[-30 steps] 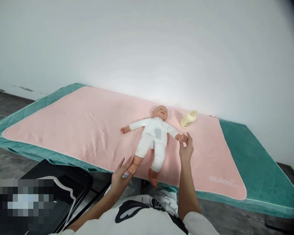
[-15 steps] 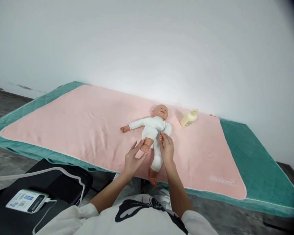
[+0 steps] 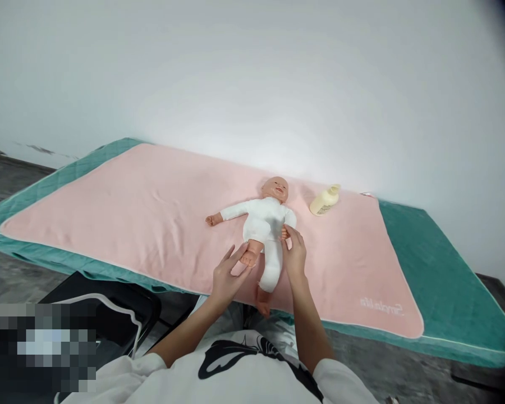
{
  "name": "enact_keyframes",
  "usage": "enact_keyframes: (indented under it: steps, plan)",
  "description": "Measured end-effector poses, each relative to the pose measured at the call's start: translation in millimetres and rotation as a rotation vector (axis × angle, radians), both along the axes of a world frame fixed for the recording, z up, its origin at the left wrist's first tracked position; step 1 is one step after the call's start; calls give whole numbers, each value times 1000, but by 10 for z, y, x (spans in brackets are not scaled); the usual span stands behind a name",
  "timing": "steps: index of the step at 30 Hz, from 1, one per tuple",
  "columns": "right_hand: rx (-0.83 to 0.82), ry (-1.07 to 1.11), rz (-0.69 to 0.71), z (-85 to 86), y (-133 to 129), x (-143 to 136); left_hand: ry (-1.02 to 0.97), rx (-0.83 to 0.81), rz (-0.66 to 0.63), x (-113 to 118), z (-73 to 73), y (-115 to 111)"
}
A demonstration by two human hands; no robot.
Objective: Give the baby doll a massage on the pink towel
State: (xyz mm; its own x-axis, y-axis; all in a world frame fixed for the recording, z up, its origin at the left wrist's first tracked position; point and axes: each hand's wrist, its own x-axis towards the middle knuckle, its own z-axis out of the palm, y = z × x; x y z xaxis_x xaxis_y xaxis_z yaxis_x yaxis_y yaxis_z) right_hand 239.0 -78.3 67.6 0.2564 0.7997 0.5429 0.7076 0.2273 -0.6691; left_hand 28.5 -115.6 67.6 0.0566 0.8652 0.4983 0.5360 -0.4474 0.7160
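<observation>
A baby doll (image 3: 268, 213) with a white cloth body lies on its back, its head toward the wall. My left hand (image 3: 228, 276) holds one bare foot (image 3: 249, 258) of the doll between fingers and thumb, with that leg bent up. At the doll's other side, my right hand (image 3: 295, 253) has its fingers closed round the doll's small hand (image 3: 285, 232). The other leg (image 3: 271, 266) lies stretched toward me, its foot near the bed's front edge. One doll arm (image 3: 231, 212) reaches out to the left, untouched.
A pink mat (image 3: 109, 207) covers much of the green padded bed (image 3: 429, 252). Right of the doll's head stands a pale yellow pump bottle (image 3: 325, 201). A white wall (image 3: 252, 84) rises behind. At lower left are a black chair (image 3: 138, 297) and a white cable (image 3: 113, 304).
My right hand has shifted to the right, drawing the doll's hand outward from its body. My left hand stays nearly still at the foot. A blurred patch now covers the lower left.
</observation>
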Motion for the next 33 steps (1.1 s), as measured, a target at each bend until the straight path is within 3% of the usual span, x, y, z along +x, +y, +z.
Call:
enact_keyframes:
  steps: [6, 12, 18, 22, 28, 33]
  plan:
    - [-45, 185, -177, 83, -35, 347, -22, 52, -22, -130, -195, -222]
    - [-103, 319, -368, -109, -145, 780, 12, 59, 19, -311, -393, -511]
    - [-227, 412, -383, -326, -265, 910, 67, -14, 53, -565, -794, -826]
    - [-258, 446, -380, -382, -285, 914, 97, -19, 74, -669, -980, -904]
    - [-291, 483, -402, -431, -301, 942, 65, -41, 108, -691, -1105, -867]
    - [-305, 484, -401, -482, -305, 966, 58, -39, 80, -676, -1090, -841]
